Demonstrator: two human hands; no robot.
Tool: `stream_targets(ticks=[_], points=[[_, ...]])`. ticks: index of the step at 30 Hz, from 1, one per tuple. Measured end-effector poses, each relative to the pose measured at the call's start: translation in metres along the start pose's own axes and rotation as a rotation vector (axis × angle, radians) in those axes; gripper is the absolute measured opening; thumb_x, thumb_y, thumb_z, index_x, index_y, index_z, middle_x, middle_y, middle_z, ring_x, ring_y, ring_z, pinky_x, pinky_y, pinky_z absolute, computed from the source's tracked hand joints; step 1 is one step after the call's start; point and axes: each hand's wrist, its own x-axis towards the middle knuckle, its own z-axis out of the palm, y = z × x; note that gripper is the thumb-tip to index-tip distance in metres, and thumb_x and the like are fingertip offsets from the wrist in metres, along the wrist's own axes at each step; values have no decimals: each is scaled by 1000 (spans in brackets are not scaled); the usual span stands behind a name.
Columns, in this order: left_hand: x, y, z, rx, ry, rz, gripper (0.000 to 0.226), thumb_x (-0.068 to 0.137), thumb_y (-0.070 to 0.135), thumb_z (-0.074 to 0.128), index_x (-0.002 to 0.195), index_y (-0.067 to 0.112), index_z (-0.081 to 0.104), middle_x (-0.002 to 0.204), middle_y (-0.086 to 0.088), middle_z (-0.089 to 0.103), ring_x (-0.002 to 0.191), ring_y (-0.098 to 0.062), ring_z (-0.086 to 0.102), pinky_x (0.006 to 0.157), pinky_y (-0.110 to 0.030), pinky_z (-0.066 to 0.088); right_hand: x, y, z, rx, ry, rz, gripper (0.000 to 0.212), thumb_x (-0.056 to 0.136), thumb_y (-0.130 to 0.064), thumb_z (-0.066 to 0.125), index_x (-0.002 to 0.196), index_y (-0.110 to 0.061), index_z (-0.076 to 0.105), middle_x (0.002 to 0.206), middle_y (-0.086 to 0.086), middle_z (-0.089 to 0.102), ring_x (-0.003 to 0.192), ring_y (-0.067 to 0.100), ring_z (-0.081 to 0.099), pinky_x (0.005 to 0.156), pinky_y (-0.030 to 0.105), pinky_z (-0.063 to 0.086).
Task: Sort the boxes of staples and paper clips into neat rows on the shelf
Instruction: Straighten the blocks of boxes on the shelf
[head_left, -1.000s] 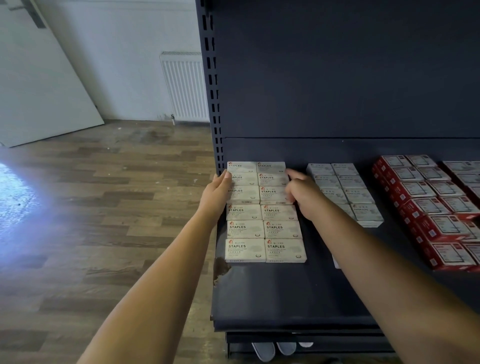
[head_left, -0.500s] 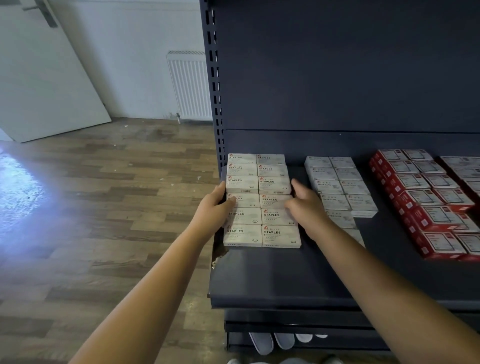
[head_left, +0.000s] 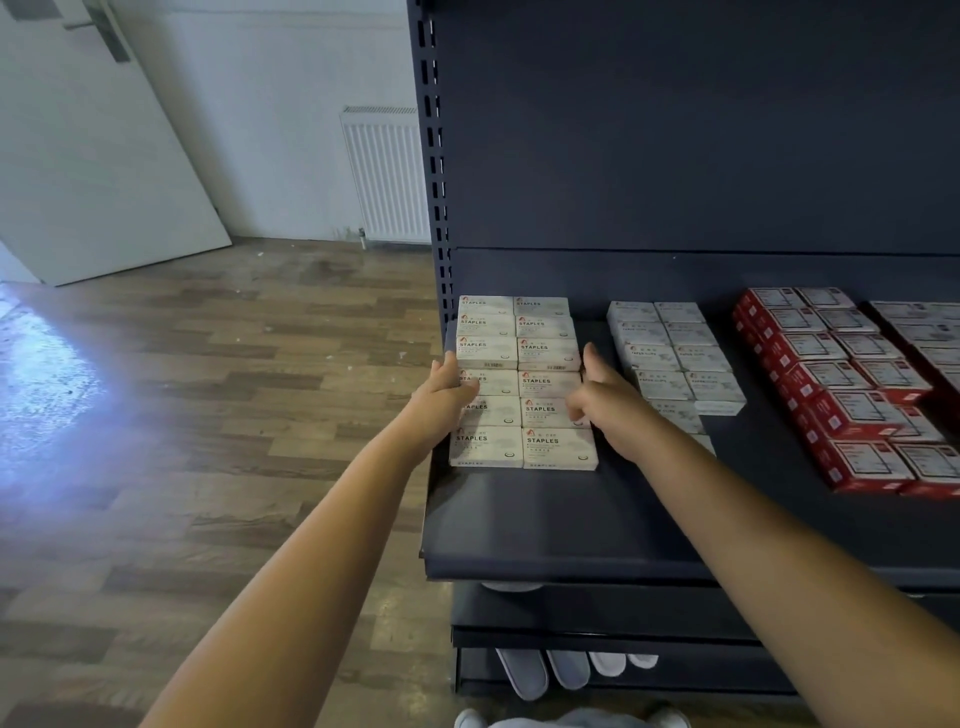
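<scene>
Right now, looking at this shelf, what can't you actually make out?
All in the head view:
- Staples boxes: the left hand and right hand cover the edges of the middle rows.
- Pale paper clip boxes: the near ones are hidden behind the right forearm.
- Red boxes: label print too small to read.
- Rightmost pale boxes: cut off by the frame edge.
- Lower shelf: shadowed, its pale items unidentifiable.

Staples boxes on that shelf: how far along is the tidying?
Mostly done: the staples boxes form two columns. In hand: the left hand and right hand press their sides. Left: the paper clip boxes, whose front ones look uneven.
</scene>
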Motion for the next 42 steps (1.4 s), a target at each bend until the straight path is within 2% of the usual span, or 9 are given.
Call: stream_targets(ticks=[3, 7, 11, 15, 18, 22, 28, 34, 42], points=[[-23, 0, 0, 259, -44, 92, 69, 94, 36, 50, 149, 21, 11, 138, 22, 6, 141, -10, -13, 114, -48, -9, -18, 10, -3, -157, -20, -115, 86, 87, -13, 57, 148, -30, -1, 155, -9, 11, 140, 16, 19, 112, 37, 23], [-54, -11, -3, 592, -160, 239, 110, 68, 67, 54, 148, 22, -6, 145, 19, -13, 136, -4, -23, 110, -42, -16, -43, 30, -7, -476, -229, -377, 102, 77, -37, 72, 146, -33, -3, 149, -23, -6, 136, -6, -4, 114, 22, 5], [-56, -27, -7, 661, -96, 374, 110, 62, 81, 47, 148, 28, 4, 153, 13, -1, 140, -3, -15, 113, -43, -10, -45, 42, -5, -641, -197, -519, 96, 78, -36, 71, 141, -34, 0, 141, -29, -4, 131, -14, -5, 101, 0, -2], [-53, -30, -11, 634, 33, 412, 97, 71, 78, 37, 146, 27, 1, 150, 18, 0, 140, -5, -7, 112, -37, -2, -35, 47, 0, -683, -91, -599, 75, 87, -29, 63, 146, -17, 18, 146, -19, 8, 134, -8, 1, 101, -1, -4], [-50, -28, -13, 607, 15, 379, 103, 67, 85, 31, 147, 22, 18, 149, 15, 10, 141, -6, 4, 114, -35, 4, -30, 49, 2, -690, -51, -611, 67, 88, -24, 61, 144, -14, 25, 144, -18, 11, 135, -6, 3, 101, -1, -5], [-49, -24, -15, 555, -13, 333, 85, 74, 61, 57, 143, 17, 33, 149, 12, 17, 136, -5, 22, 113, -27, 24, -24, 48, 1, -626, -80, -617, 65, 84, -17, 66, 140, -12, 33, 147, -13, 20, 138, -2, 7, 109, 9, 2], [-49, -19, -11, 546, -1, 319, 72, 85, 28, 67, 144, 14, 29, 152, 6, 17, 139, -11, 22, 109, -15, 18, -25, 43, 6, -554, -73, -571, 65, 81, -10, 69, 138, -9, 37, 149, -7, 23, 137, -1, 7, 116, 27, 13], [-49, -15, -1, 565, -1, 253, 86, 86, 30, 65, 149, 15, 8, 155, -1, 5, 143, -15, -1, 115, -32, -2, -33, 43, 17, -614, 104, -326, 86, 87, -27, 63, 148, -9, 5, 156, 7, -3, 143, 16, -7, 111, 22, 0], [-48, -4, 8, 684, -22, 197, 70, 90, 27, 58, 147, 12, 19, 156, -9, 1, 143, -22, -8, 114, -35, -4, -37, 35, 16, -585, 111, -323, 80, 83, -24, 68, 146, -9, 21, 155, 3, 13, 143, 13, 3, 99, 9, 2]])
